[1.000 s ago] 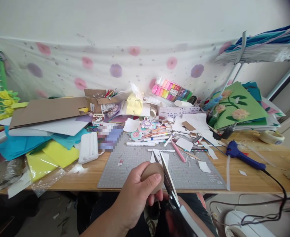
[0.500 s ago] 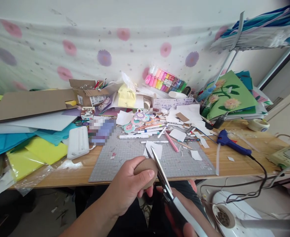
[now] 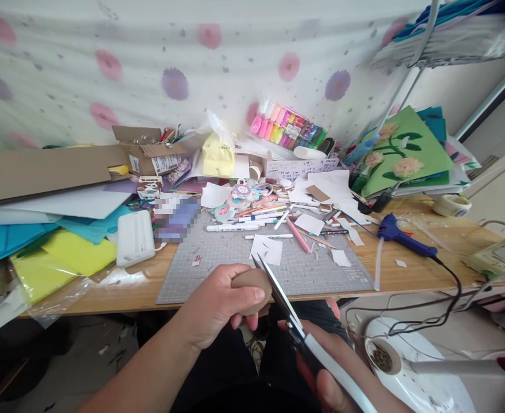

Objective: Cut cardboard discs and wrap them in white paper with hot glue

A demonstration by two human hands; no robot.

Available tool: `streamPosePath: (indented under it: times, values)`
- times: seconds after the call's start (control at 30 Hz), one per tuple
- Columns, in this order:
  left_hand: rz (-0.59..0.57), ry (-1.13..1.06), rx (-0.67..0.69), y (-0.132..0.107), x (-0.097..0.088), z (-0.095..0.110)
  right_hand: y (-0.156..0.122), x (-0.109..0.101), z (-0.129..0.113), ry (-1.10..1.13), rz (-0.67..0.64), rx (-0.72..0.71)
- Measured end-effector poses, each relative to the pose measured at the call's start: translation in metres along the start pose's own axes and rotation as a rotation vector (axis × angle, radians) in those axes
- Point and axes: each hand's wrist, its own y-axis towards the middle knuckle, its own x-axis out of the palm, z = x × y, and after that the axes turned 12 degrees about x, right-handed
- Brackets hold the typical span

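1. Cardboard piece [image 3: 249, 280]: brown, matte, round-edged; at the mat's near edge, pinched between thumb and fingers of the left hand [image 3: 222, 301].
2. Scissors [image 3: 285, 303]: metal blades along the cardboard's right edge; right hand [image 3: 329, 391] wrapped around the handles.
3. Cutting mat [image 3: 218, 275]: grey, gridded; on wood-grained tabletop [image 3: 433, 267].
4. Glue gun [image 3: 403, 238]: blue, right.
5. Sheeting [image 3: 252, 69]: white, flower-printed, far side.

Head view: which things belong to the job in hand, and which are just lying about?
In the job:
- cardboard piece, held in the left hand
- scissors, held in the right hand, blades by the cardboard's edge

Apparently just lying about:
- glue gun
- white marker
- yellow sheets
- clay set
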Motion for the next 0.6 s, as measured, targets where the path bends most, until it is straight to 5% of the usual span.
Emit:
streamPosePath:
  times: [0.23,0.6]
  values:
    - [0.286,-0.192,0.132,-0.002,0.025,-0.021,0.013,0.010,0.021,0.156,-0.058,-0.002]
    - [0.298,-0.091,0.183,-0.002,0.029,-0.016,0.020,0.016,0.022,0.215,-0.072,-0.019]
